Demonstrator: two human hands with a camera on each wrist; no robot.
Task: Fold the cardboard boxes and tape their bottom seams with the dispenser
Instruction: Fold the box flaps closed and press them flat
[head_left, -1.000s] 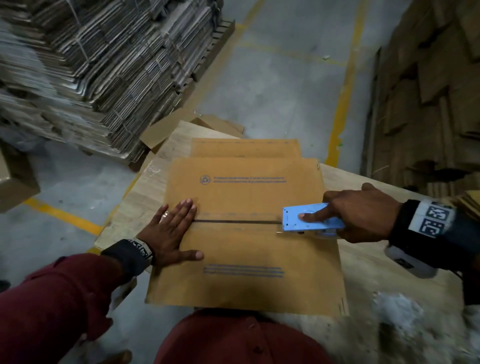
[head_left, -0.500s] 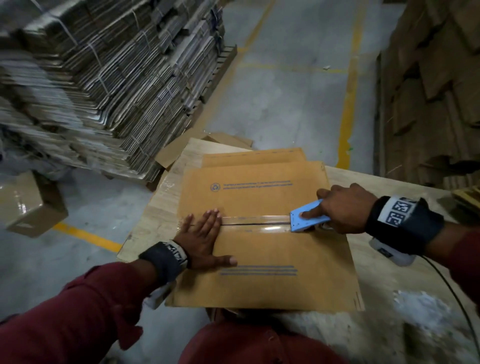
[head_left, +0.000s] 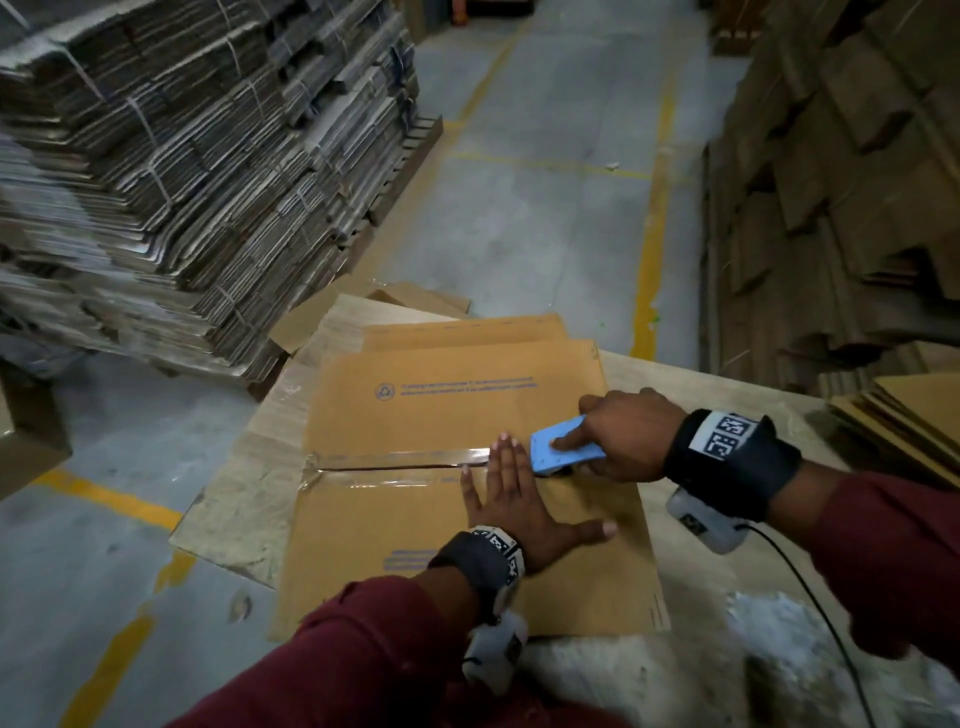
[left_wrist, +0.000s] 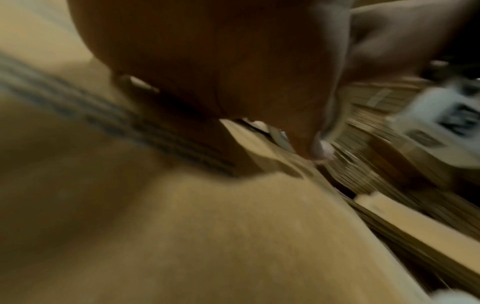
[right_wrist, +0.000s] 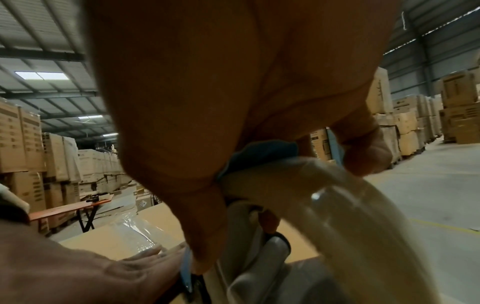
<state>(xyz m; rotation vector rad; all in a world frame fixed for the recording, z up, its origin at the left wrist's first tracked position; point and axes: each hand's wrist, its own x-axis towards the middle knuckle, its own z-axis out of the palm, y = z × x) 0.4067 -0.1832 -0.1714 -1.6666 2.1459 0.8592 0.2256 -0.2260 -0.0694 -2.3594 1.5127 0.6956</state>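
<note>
On my worktop (head_left: 691, 395) the box (head_left: 447, 415) lies flat; tape (head_left: 395, 460) covers its seam from the left edge to my left hand (head_left: 511, 499), fingers flat beside it. Right hand (head_left: 623, 434) clamps the dispenser (head_left: 563, 449); the right stretch remains untaped.

A warehouse: strapped flat cardboard stacks (head_left: 197, 171), yellow-lined concrete floor (head_left: 561, 208), palletised cartons (right_wrist: 405, 123).
</note>
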